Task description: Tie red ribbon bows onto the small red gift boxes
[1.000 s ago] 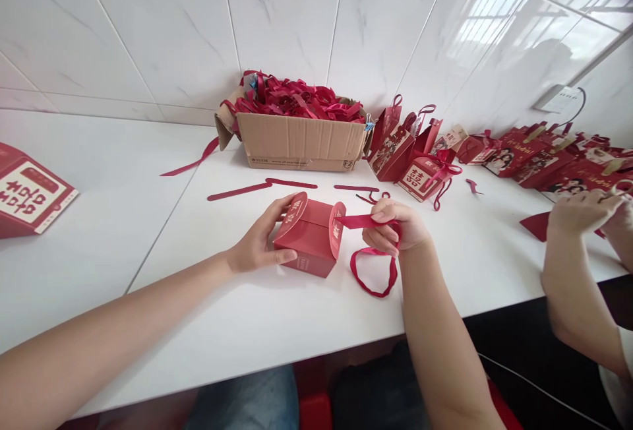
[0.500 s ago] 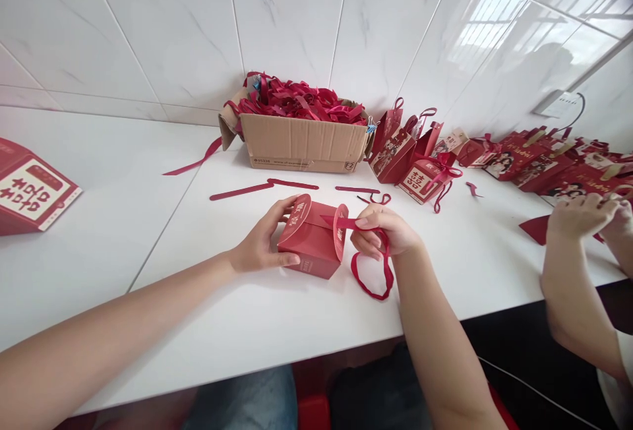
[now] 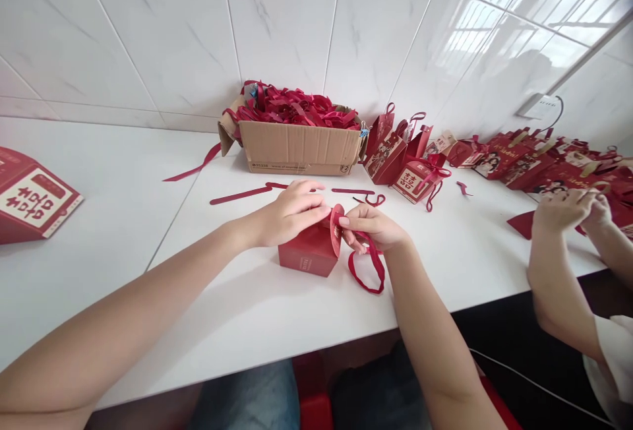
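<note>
A small red box (image 3: 309, 255) stands on the white table in front of me. My left hand (image 3: 291, 214) reaches over its top, the fingertips together near the inner side of the right rounded flap; what they pinch, if anything, is too small to make out. At the outer side of that flap, my right hand (image 3: 373, 227) has thumb and fingers closed on a red ribbon (image 3: 378, 272). The ribbon's loop hangs below this hand onto the table.
Behind the box is a cardboard carton (image 3: 299, 146) full of red ribbons. Loose strips (image 3: 240, 196) lie before it. Finished-looking red boxes (image 3: 418, 179) line the right; another box (image 3: 37, 199) is far left. A co-worker's hands (image 3: 564, 212) are at the right.
My left hand has left the box's left side and moved up over its top to the right flap. My right hand has come closer to the flap, and the ribbon's pointed end no longer shows.
</note>
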`<state>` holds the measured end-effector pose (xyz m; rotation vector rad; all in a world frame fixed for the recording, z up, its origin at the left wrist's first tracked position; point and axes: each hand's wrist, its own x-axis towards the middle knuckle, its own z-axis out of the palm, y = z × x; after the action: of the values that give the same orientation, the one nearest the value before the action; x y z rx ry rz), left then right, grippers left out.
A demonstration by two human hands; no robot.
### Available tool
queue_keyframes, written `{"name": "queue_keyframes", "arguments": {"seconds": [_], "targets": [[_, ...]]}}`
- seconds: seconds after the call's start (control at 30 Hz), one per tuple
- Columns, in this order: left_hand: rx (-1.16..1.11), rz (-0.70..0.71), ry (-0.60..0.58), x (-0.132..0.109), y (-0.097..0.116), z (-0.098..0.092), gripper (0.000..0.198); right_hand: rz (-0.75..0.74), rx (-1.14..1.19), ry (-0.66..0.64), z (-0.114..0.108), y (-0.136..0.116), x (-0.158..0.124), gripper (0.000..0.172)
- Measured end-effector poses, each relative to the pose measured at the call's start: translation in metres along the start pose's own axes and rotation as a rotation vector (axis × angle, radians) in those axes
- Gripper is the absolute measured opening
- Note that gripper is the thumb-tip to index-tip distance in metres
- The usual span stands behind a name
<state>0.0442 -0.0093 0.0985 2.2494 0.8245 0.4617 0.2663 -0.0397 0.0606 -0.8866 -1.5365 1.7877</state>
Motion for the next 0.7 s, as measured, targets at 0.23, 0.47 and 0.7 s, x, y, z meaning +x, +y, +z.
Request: {"name": "queue_keyframes", "arguments": {"seconds": [0.23,0.47,0.7], "targets": [[-0.214,0.048,0.215,-0.007,0.015,-0.005,0.029,-0.212,-0.265,0.507,-0.002,0.003,0.008,0.039],[0.079,0.136,0.262,-0.024,0.037,-0.006,0.025,-0.503,-0.179,0.316,0.014,0.005,0.011,0.025],[0.178,0.018,0.257,-0.025,0.034,-0.017,0.025,-0.458,-0.184,0.345,0.009,0.001,0.001,0.041]]}}
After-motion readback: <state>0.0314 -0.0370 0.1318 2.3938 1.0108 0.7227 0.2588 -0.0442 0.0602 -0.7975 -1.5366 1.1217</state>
